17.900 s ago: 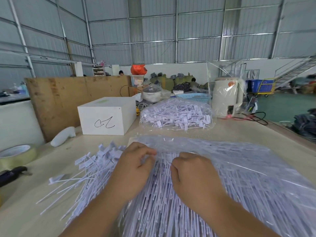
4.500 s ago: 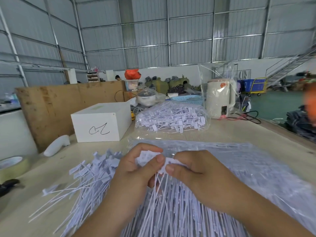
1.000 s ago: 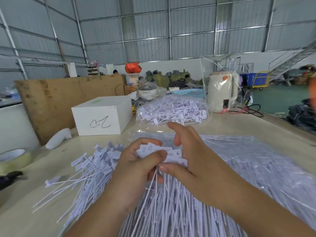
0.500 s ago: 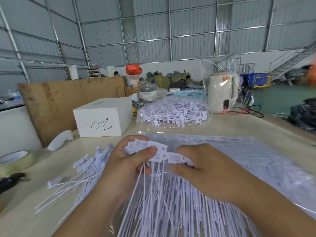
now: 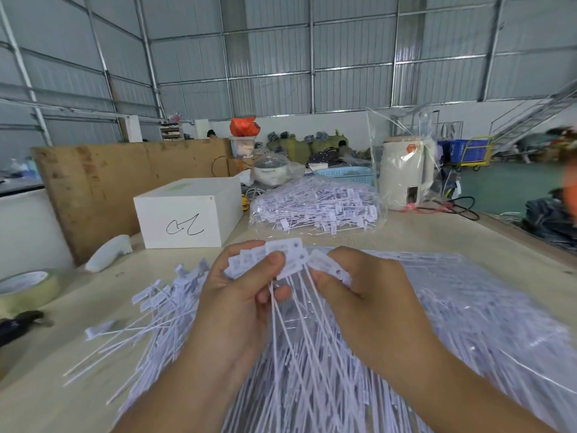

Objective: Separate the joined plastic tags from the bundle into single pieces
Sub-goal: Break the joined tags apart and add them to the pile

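Table (image 5: 437,232), one, pale and wide, carries everything. Largest on it is one clear bag (image 5: 487,323) of white tags spread under and right of the hands. One loose pile (image 5: 162,310) of single tags lies fanned at the left, too many to count. One smaller bag (image 5: 315,207) of tags sits farther back, beside one white box (image 5: 187,214) with a black scrawl. One cream kettle (image 5: 406,173) stands behind at the right, wrapped in clear film. One tape roll (image 5: 25,289) lies at the left edge. Two hands work at the centre: the left hand (image 5: 240,304) has a closed grip, thumb pinching the heads of one joined strip (image 5: 281,260) of tags; the right hand (image 5: 368,304) pinches the strip's right end, fingers curled. Thin tails hang from the strip down onto the big bag.
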`<state>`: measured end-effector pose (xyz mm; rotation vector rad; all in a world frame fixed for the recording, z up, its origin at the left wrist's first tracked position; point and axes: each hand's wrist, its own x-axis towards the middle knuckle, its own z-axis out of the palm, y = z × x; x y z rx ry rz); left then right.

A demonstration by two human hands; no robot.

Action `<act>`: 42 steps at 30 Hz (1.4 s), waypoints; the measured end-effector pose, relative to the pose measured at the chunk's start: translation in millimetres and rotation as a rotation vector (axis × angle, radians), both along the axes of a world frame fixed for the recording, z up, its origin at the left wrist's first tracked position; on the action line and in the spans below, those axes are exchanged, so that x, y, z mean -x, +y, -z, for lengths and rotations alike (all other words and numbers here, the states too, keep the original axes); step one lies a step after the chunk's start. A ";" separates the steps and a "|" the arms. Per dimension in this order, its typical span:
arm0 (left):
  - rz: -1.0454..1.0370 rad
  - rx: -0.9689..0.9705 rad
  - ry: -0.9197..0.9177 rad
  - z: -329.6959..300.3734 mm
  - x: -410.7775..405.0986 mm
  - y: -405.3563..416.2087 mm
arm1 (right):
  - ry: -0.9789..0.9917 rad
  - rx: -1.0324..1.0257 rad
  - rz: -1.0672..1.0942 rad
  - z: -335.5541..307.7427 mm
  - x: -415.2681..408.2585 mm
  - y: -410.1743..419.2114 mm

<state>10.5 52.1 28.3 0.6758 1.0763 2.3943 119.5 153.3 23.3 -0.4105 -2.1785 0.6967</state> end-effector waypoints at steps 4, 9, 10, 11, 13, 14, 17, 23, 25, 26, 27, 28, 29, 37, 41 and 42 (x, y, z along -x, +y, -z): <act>0.004 -0.004 -0.033 1.0 -3.4 1.2 | 0.042 0.012 0.001 4.5 4.0 -6.9; -0.085 -0.003 -0.089 -5.5 33.5 -15.3 | 0.311 0.125 -0.002 -2.3 1.8 -2.5; -0.096 0.007 -0.071 -6.0 39.8 -18.7 | 0.319 0.130 -0.026 -4.5 -1.3 1.6; -0.090 0.026 -0.033 -6.0 40.7 -19.5 | 0.277 0.134 -0.088 -5.9 -3.7 2.9; -0.033 0.088 0.062 -2.7 29.7 -14.3 | 0.121 0.190 -0.264 -4.6 -4.0 1.5; 0.000 0.129 0.110 0.5 21.6 -9.8 | 0.040 0.206 -0.299 -1.6 -2.7 2.1; 0.063 0.207 0.235 4.8 5.2 -4.8 | -0.097 0.103 -0.253 4.8 -1.2 7.6; 0.063 0.268 0.334 9.8 8.9 -5.5 | -0.289 0.047 -0.171 5.2 -2.9 9.9; 0.057 0.282 0.318 12.5 10.6 -4.4 | -0.294 0.046 -0.164 5.1 -2.3 7.5; 0.064 0.282 0.314 13.1 11.0 -4.3 | -0.300 0.036 -0.163 4.9 -2.0 6.2; 0.071 0.282 0.314 13.0 10.8 -4.9 | -0.305 0.023 -0.170 4.4 -1.9 5.3; 0.079 0.280 0.316 13.4 10.9 -5.2 | -0.295 0.011 -0.186 4.4 -1.2 5.1; 0.084 0.279 0.314 13.6 10.9 -5.1 | -0.280 0.009 -0.206 4.2 -0.8 4.6; 0.074 0.337 0.372 16.7 11.6 -2.1 | -0.293 0.012 -0.200 7.7 -0.7 6.6; 0.008 0.286 0.331 16.5 8.5 1.6 | -0.255 0.094 -0.242 4.7 -2.0 6.1; -0.005 0.262 0.308 15.0 9.3 1.0 | -0.239 0.133 -0.241 1.8 -2.8 7.4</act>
